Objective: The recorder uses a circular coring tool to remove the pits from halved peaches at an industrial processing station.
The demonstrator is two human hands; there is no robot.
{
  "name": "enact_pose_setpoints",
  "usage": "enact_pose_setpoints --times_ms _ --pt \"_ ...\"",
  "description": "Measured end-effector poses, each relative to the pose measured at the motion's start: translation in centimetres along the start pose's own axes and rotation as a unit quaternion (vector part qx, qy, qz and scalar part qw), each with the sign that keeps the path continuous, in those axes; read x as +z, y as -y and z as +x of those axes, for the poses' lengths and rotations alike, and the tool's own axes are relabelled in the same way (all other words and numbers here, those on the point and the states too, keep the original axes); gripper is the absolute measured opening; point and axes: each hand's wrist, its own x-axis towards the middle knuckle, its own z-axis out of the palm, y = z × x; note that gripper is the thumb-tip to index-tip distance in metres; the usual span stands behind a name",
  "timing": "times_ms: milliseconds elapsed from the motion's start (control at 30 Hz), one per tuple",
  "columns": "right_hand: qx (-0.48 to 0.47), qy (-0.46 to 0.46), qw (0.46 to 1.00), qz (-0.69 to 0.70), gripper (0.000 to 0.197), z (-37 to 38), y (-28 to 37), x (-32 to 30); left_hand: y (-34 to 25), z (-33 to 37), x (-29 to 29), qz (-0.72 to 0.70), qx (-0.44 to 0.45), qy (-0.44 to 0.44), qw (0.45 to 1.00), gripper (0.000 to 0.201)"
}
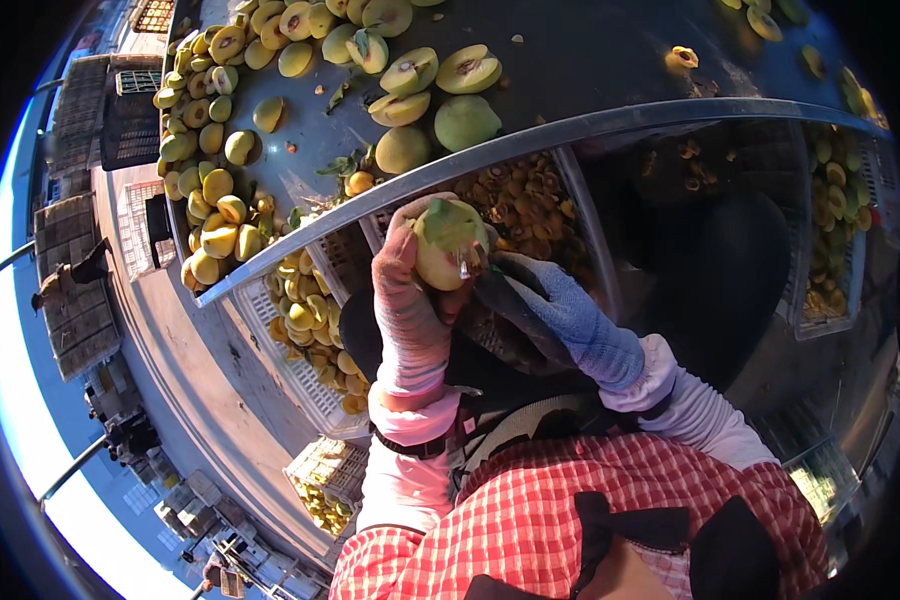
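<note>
A: Where is the fruit?

B: The yellow-green fruit (438,262) is near the middle of the frame, a bit up and to the left. It sits just below the metal edge (315,233) of the tabletop (590,75).

A: Who has it?

B: The left hand (402,255), in a glove. It is on the fruit's left side, open just as wide as the fruit, with its fingers curled around it.

A: And the right hand (535,305)?

B: It is to the right and a little lower — very close to the fruit. Its fingers look bent. I can't tell how far they close, or what they hold. A small shiny tip (463,269) shows between that hand and the fruit, on the fruit's lower right side.

A: So which hand is nearer?

B: The left one, as it touches the fruit. The right one comes in from the side.

A: Which way is the fruit long?

B: It is almost round — maybe a bit longer from top to bottom in the frame. A green patch is on its upper part.

A: What is around it?

B: Above, a big green fruit (467,122) sits on the tabletop. At the lower left, a white crate (322,408) holds yellow pieces. Right behind the hands, up and to the right, are lots of brown-yellow scraps (530,205).
</note>
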Motion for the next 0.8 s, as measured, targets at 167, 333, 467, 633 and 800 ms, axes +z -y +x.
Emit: enact_pose_setpoints --times_ms 167,333,467,633,800 --pt "-0.456 -0.161 0.718 -0.501 0.021 0.1 -2.2 -0.7 2.1 -2.5 1.1 0.057 0.028 -0.04 0.997 0.064" --pt "-0.185 -0.143 0.915 -0.329 0.022 -1.5 -1.0 0.0 2.8 -2.2 1.0 0.178 0.155 -0.043 0.971 0.037" --pt "-0.121 -0.096 0.945 -0.287 0.025 -1.9 -1.6 -0.7 1.8 -3.2 1.5 0.226 0.122 -0.042 0.966 0.035" --pt "-0.127 -0.058 0.934 -0.329 0.025 -3.1 -2.5 -1.8 0.9 -2.8 -0.1 0.148 -0.111 0.079 0.98 0.038" --pt "-0.354 -0.027 0.799 -0.485 0.026 -2.6 -5.5 -2.8 2.5 -3.2 0.1 0.163 -0.11 0.011 0.98 0.048"
